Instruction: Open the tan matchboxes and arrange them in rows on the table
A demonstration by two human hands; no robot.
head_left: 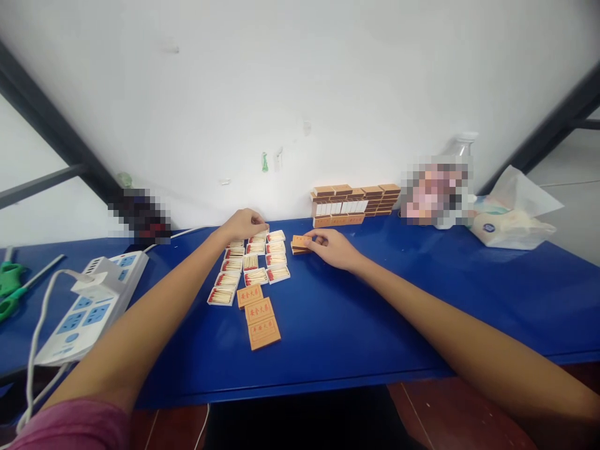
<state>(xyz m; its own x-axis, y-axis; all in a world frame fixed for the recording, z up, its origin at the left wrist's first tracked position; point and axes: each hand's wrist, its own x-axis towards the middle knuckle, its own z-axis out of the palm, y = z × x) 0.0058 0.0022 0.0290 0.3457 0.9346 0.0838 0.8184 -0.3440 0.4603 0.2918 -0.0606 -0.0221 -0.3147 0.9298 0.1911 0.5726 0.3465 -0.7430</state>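
Observation:
Rows of white matchbox trays (255, 277) filled with red-tipped matches lie on the blue table. My left hand (244, 225) is at the far end of these rows, fingers curled down and pressed together; what they hold, if anything, is hidden. To the right of the trays, my right hand (335, 249) has its thumb and fingers closed on a small stack of orange matchbox covers (300, 241) at the table surface. Nearer the front edge, several orange matchbox covers (259, 311) with red lettering lie flat in a short column below the trays.
Stacked matchboxes (382, 200) form a low wall against the white wall. A bag of tissues (509, 226) and a blurred-out item (435, 190) stand at the right. On the left are a power strip (100, 303) with cables and green-handled scissors (14, 290).

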